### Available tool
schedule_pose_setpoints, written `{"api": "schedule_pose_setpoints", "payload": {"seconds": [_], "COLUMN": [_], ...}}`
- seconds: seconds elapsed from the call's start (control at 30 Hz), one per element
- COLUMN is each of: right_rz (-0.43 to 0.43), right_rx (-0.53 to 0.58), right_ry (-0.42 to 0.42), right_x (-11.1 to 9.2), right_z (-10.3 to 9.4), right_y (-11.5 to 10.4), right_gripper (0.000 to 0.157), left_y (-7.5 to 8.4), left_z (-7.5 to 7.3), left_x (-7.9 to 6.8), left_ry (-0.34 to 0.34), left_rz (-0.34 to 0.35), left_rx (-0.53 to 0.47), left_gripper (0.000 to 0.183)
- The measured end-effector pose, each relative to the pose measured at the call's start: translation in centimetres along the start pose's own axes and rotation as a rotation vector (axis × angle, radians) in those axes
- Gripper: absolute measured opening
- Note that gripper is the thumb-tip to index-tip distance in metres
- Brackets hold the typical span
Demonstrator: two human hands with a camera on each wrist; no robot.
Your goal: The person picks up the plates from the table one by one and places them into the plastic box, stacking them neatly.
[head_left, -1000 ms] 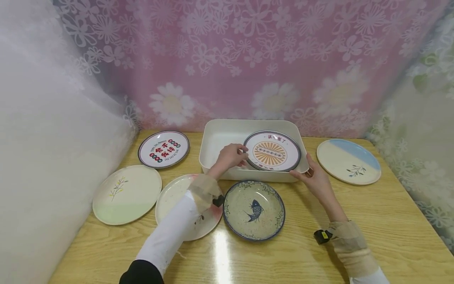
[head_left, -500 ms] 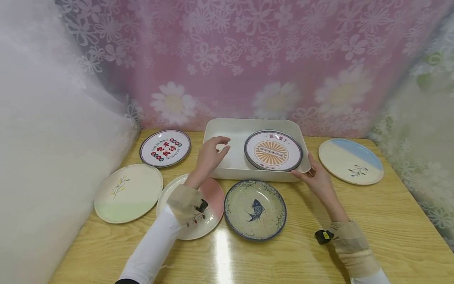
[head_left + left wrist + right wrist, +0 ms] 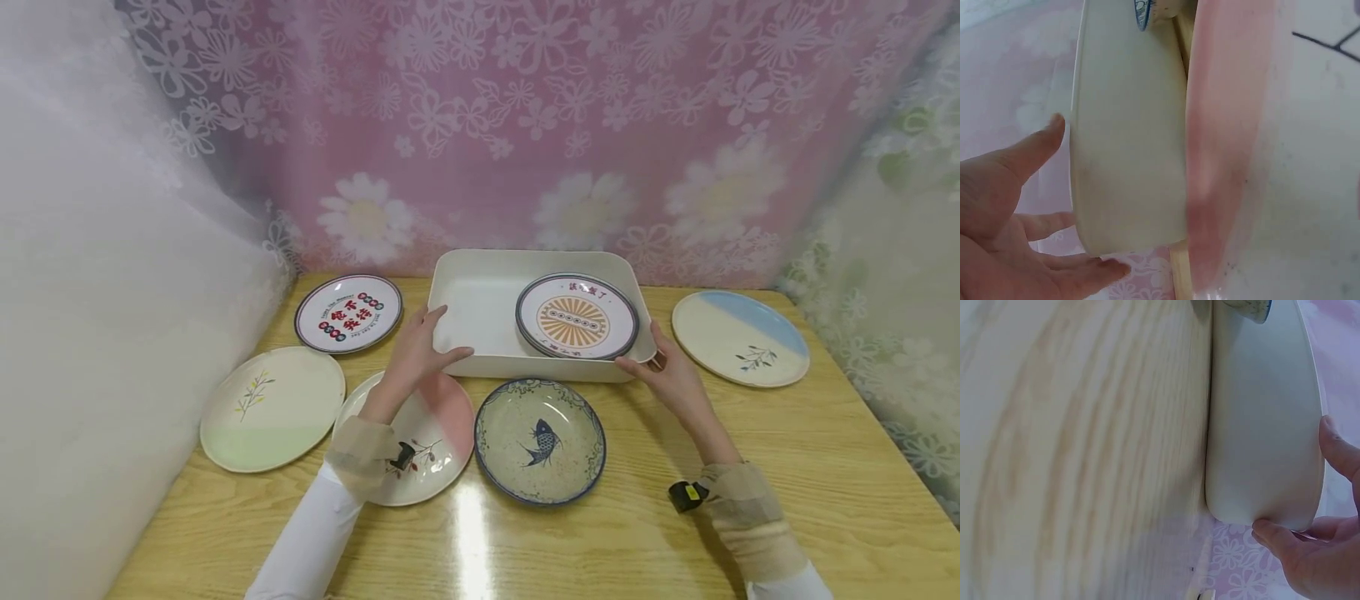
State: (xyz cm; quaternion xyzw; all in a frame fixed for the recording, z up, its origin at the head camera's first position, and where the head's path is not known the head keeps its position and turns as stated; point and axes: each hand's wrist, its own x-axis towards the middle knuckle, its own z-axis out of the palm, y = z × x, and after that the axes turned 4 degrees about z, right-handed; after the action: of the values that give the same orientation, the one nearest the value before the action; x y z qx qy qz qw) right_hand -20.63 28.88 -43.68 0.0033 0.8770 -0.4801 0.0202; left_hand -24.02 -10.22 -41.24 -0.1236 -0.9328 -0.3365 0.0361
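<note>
A white rectangular plastic bin stands at the back of the table, with a stack of white plates in its right half; the top one has an orange sunburst print. My right hand grips the front right corner, thumb at the rim and fingers bent against the outer wall, as the right wrist view shows. At the opposite front corner my left hand is spread, thumb extended close to the front rim and fingers along the left side. Nothing is held in it. Beneath the left wrist lies a pink-and-white plate.
A fish-patterned dish sits just before the bin. Left of it are a green-and-cream plate and a plate with red lettering. Right of the bin rests a blue-and-cream plate. A pink floral curtain hangs right behind.
My left hand has left the edge of the plate stack and moved left, opening out, to the bin's front left corner. The right hand stays at its corner.
</note>
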Motion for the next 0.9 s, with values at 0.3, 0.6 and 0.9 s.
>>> {"api": "schedule_pose_setpoints", "payload": {"seconds": [0.3,0.6,0.9], "right_rz": [0.015,-0.031,0.035], "right_rx": [-0.065,-0.234,-0.388], "right_ry": [-0.033,0.135,0.290], "right_x": [0.2,0.5,1.5], "right_z": [-1.0,-6.2,-13.5], "right_y": [-0.3,0.4,4.3], "right_gripper": [0.096,0.069,0.059], "left_y": [0.0,0.0,0.1], "left_z": [0.4,0.7,0.9], "left_x": [0.2,0.2,-0.2], "left_ry": [-0.013,-0.016,0.000], "left_rz": [-0.070,-0.086,-0.099], "left_rx": [-0.040,-0.046,-0.050], "left_gripper": [0.098,0.097,0.103]}}
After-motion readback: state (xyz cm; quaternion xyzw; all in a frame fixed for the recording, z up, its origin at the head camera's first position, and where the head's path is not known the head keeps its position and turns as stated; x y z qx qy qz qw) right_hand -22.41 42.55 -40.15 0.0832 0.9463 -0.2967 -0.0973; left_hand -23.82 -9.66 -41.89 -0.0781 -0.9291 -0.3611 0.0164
